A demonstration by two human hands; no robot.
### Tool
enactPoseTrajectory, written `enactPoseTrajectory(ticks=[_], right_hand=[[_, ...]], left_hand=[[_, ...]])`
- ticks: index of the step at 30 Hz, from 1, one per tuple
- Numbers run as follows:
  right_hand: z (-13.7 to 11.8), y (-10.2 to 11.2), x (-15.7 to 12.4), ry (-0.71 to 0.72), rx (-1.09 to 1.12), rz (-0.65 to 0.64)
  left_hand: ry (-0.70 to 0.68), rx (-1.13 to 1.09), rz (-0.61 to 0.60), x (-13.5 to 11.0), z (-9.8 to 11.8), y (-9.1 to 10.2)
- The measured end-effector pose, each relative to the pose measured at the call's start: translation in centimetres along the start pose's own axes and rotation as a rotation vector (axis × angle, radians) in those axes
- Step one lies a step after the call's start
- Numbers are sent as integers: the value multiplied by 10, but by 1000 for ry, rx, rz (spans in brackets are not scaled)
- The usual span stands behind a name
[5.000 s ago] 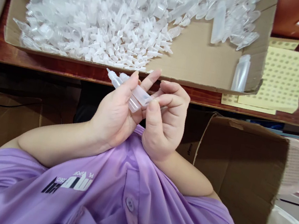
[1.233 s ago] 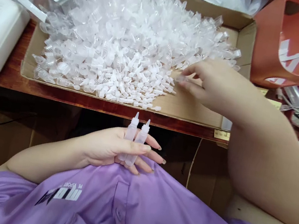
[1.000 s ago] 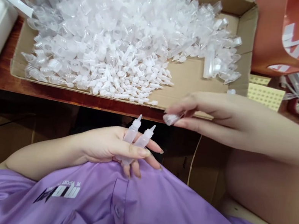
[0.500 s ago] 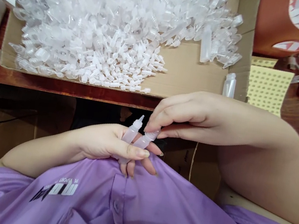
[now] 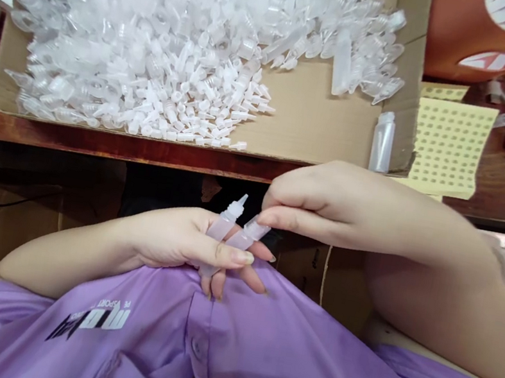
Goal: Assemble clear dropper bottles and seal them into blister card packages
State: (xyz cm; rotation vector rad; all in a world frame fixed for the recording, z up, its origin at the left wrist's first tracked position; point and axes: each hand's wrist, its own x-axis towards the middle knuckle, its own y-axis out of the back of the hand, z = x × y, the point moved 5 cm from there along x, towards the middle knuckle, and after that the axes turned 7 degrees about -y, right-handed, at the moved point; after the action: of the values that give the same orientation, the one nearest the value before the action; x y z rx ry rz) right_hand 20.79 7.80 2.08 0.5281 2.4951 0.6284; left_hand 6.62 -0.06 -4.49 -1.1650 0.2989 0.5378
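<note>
My left hand [image 5: 203, 245] is closed on two small translucent squeeze bottles, side by side and tilted up to the right. The left dropper bottle [image 5: 221, 228] has a white pointed nozzle on top. On the right bottle [image 5: 238, 239] sits a clear cap [image 5: 256, 227]. The thumb and curled fingers of my right hand [image 5: 313, 203] pinch this cap from above; the fingertips are partly hidden. The lower ends of both bottles are covered by the left thumb and fingers.
A shallow cardboard box [image 5: 309, 117] on the wooden table holds a heap of clear caps and white nozzles [image 5: 199, 101]. A small bottle [image 5: 382, 142] stands at its right side. Yellow sticker sheets [image 5: 450, 146] and an orange container [image 5: 479, 40] lie further right.
My right hand has curled its fingers in and turned at the cap, moving slightly right. Both bottles stay in my left hand. The view has shifted a little.
</note>
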Motion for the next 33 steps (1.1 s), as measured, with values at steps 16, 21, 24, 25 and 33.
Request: enactPoseTrajectory(ticks=[16,21,24,25,33], right_hand=[[0,-6,7,48,73,-43],[1,-7,6,48,129,-30],[-2,-8,6,99,143,-43],[-3,-9,7,90,123,-59],[-16,-7,7,160,90,-60]], left_hand=[[18,55,-23,-2,1,4],[-19,45,-7,-3,2,6],[-19,53,-24,-3,0,6],[-18,64,-32,-3,0,6],[-62,149,-87,-2,1,3]])
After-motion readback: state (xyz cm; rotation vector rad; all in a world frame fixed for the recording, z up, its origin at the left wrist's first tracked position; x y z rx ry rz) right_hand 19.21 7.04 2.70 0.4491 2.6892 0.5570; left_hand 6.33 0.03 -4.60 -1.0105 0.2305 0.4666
